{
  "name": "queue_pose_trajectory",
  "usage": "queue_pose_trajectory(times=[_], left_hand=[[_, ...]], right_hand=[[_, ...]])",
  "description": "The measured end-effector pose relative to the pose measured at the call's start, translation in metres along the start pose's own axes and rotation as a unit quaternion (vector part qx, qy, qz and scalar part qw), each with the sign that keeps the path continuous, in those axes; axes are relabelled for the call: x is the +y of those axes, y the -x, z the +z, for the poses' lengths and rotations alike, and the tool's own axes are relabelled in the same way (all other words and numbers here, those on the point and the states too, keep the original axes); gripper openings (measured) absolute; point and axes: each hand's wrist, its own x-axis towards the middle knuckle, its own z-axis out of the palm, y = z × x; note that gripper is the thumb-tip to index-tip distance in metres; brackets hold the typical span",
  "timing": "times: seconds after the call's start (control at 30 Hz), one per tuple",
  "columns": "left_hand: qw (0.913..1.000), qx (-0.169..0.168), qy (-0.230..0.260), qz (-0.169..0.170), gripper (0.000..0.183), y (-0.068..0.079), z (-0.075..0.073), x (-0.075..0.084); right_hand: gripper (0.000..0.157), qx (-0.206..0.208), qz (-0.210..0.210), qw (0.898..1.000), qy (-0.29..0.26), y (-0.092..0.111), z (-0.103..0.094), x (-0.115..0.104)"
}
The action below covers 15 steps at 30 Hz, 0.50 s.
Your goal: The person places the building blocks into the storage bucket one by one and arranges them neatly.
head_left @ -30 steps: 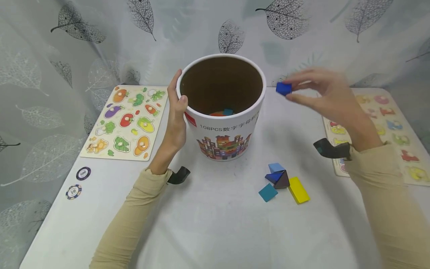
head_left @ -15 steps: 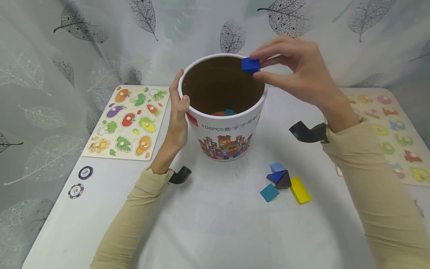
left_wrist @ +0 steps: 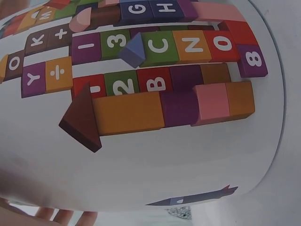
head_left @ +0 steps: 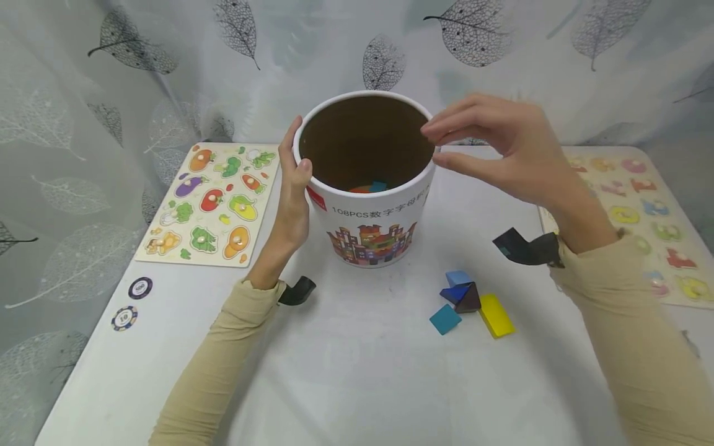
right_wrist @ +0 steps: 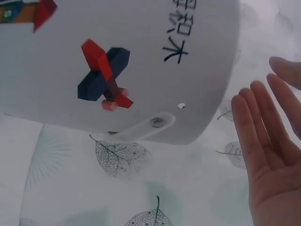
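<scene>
A white bucket (head_left: 370,210) printed with block pictures and Chinese characters stands in the middle of the head view. My left hand (head_left: 292,192) grips its left side near the rim, thumb at the front and fingers toward the back. Beside the right rim, my right hand (head_left: 502,145) holds nothing, with thumb and fingers apart; the right wrist view shows its bare palm. Inside the bucket, a teal block (head_left: 379,186) and a red-orange piece show at the bottom. On the table lie a yellow block (head_left: 497,316), a teal block (head_left: 445,319), a light blue block (head_left: 458,278), and dark blue and brown pieces.
A vegetable puzzle board (head_left: 209,204) lies left of the bucket, with two poker chips (head_left: 141,288) in front of it. Another puzzle board (head_left: 658,235) sits at the right, partly behind my right forearm. A leaf-patterned curtain (head_left: 334,43) hangs behind the table.
My right hand carried a dark blue block leftward to above the bucket's right rim and let it go. The hand has since drawn back slightly and lower. My left hand stays in place.
</scene>
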Motion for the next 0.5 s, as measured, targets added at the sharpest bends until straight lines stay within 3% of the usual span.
queue_pose_trajectory(times=[0.13, 0.23, 0.37, 0.5], left_hand=[[1.0, 0.003, -0.004, 0.0, 0.088, 0.0, 0.0, 0.0], [1.0, 0.007, -0.003, -0.002, 0.087, 0.001, -0.001, 0.001], [0.9999, 0.009, 0.005, 0.0, 0.084, 0.001, -0.001, 0.001], [0.9999, 0.006, 0.01, 0.003, 0.085, 0.001, 0.002, 0.001]], right_hand=[[0.049, -0.024, -0.005, 0.999, 0.044, 0.024, -0.005, -0.008], [0.051, -0.046, 0.0, 0.998, 0.041, 0.047, -0.002, -0.005], [0.053, -0.097, 0.035, 0.995, 0.012, 0.084, 0.009, 0.007], [0.049, -0.155, 0.079, 0.985, -0.003, 0.123, 0.019, 0.02]])
